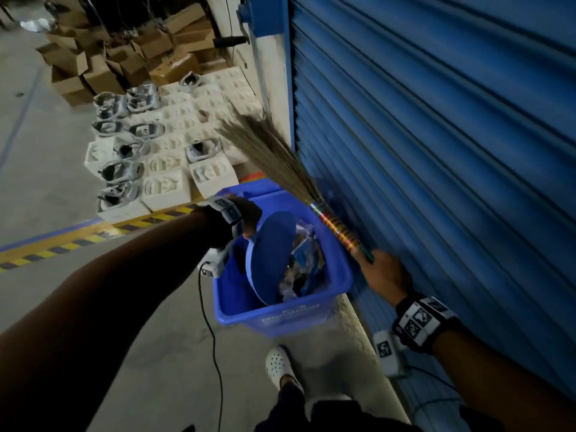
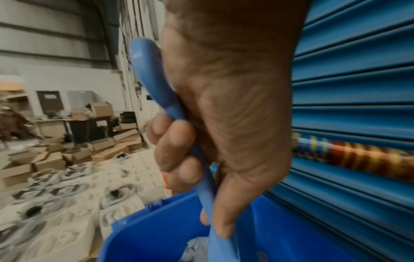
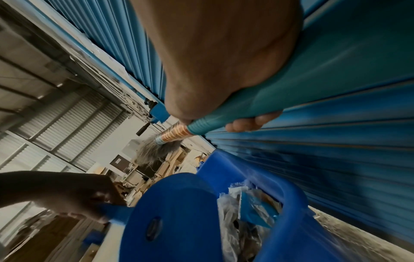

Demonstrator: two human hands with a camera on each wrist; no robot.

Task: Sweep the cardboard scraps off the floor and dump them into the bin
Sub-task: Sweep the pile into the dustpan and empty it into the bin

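Left hand (image 1: 246, 215) grips dustpan (image 1: 269, 255); right hand (image 1: 385, 272) grips broom (image 1: 335, 227).

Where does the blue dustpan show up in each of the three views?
Head: the dustpan stands tipped in the blue bin, centre frame, handle in the left hand.
Left wrist: only its handle, centre.
Right wrist: its underside, lower centre.
Shared landmark: the blue roller shutter.
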